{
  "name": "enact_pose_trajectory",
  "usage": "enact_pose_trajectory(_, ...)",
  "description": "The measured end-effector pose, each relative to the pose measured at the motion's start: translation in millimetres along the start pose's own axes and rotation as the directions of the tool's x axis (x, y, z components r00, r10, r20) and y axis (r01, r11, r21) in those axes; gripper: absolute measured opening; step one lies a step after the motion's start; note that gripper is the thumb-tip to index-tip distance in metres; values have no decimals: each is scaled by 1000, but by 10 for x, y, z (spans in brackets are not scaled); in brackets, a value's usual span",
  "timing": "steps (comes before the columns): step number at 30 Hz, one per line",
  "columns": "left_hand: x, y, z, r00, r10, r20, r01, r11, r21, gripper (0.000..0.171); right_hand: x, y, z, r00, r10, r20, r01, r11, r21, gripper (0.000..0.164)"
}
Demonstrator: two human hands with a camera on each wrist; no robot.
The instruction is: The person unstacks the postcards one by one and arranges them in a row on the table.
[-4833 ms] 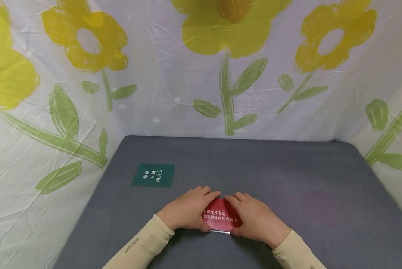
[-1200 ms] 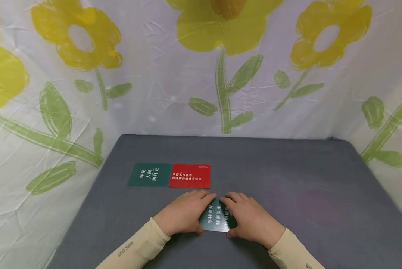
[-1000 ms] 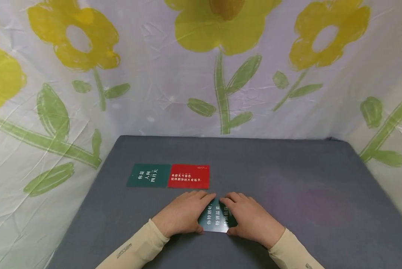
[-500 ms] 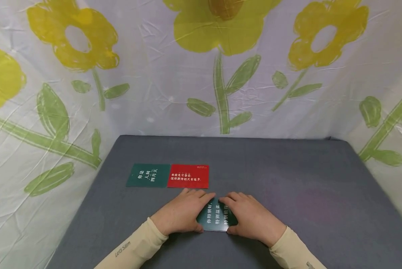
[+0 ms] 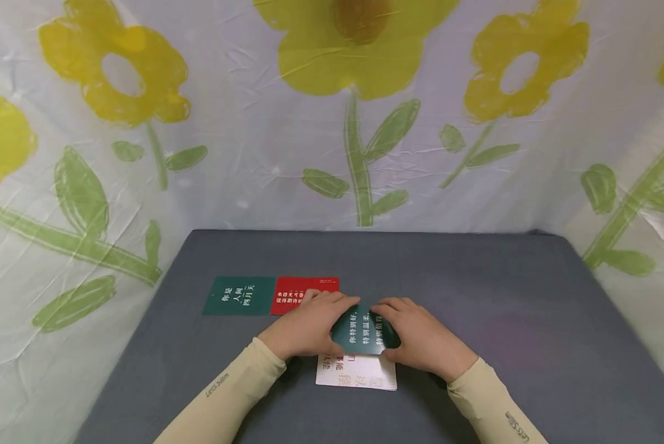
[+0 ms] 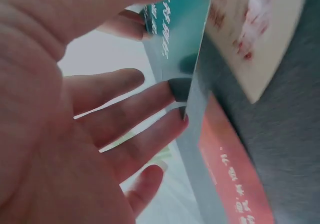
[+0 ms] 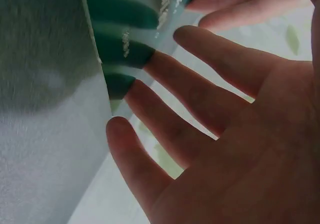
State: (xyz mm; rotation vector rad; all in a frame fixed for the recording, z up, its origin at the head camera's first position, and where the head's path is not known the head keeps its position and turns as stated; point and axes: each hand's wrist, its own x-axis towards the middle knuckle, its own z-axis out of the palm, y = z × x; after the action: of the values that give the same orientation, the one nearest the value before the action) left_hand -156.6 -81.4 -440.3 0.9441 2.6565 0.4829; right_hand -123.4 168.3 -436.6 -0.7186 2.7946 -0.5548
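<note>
A dark green card [image 5: 366, 336] with white Chinese writing is held off the table in both hands. My left hand [image 5: 309, 325] grips its left side and my right hand [image 5: 427, 340] its right side, thumbs at the near edge and fingers at the far edge. Directly beneath and nearer lies a white card [image 5: 356, 374] with dark and gold writing, partly hidden by the green one. My left fingers hide part of a red card [image 5: 287, 300]; the left wrist view shows that red card [image 6: 232, 171] beyond the fingertips.
Another green card [image 5: 237, 296] lies flat at the left of the grey table [image 5: 476, 277], its right edge against the red card. A white curtain [image 5: 243, 135] printed with yellow flowers surrounds the table's back and sides.
Earlier the hands held the red card; it then lay beside the far green card. Since half a second ago, the second green card has risen and moved away from me, uncovering the white card.
</note>
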Motion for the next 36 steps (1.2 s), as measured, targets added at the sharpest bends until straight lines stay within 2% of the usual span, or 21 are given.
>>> enact_pose_trajectory(8, 398, -125, -118, 1000, -17, -10, 17, 1000, 7, 96, 260, 263, -89, 998, 43, -40, -43, 999, 6, 77)
enact_pose_trajectory(14, 571, -251, -105, 999, -44, 14, 44, 999, 2, 96, 405, 356, -111, 996, 85, -5, -85, 995, 45, 77)
enact_pose_trajectory(22, 579, -333, -152, 997, -66, 32, 68, 996, -59, 95, 493, 438, -32, 997, 76, 17, -77, 993, 94, 75)
enact_pose_trajectory(36, 597, -323, -116, 996, -85, 41, 87, 993, -73, 94, 490, 493, 0, 996, 77, 34, -80, 993, 89, 75)
